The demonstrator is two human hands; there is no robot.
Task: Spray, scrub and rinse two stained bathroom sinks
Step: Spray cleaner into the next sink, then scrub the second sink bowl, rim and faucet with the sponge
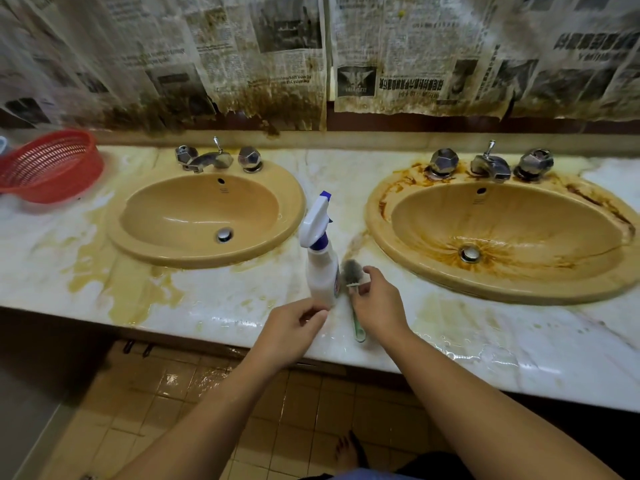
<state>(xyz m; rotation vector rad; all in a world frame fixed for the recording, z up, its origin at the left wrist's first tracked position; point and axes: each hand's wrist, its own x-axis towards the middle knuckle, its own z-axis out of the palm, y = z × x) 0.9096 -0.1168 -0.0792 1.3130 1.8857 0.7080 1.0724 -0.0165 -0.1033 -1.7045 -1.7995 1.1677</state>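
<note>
- Left sink: tan oval basin, far left of centre in the countertop; bowl looks clean and wet, drain plug at the bottom.
- Right sink: matching tan basin to the right; brown streaks fan out from its drain, and rust-coloured stains run along the rim and round the tap bases.
- Spray bottle: white, with a white trigger head and blue nozzle; stands upright on the counter between the two sinks, near the front edge.
- Scrub brush: grey bristle head, pale green handle; lies on the counter just right of the bottle, handle pointing toward the near edge.
- Left hand: fingers loosely curled, holding nothing; fingertips just beside the bottle's base, contact cannot be told.
- Right hand: over the brush, thumb and forefinger pinching it at the neck below the bristles.
- Marble countertop: pale, wet, with yellow-brown puddles.
- Faucet sets: chrome, faceted knobs, one behind each sink.
- Red plastic basket: far left, tilted.
- Newspaper sheets: cover the far wall, lower edges stained brown.
</note>
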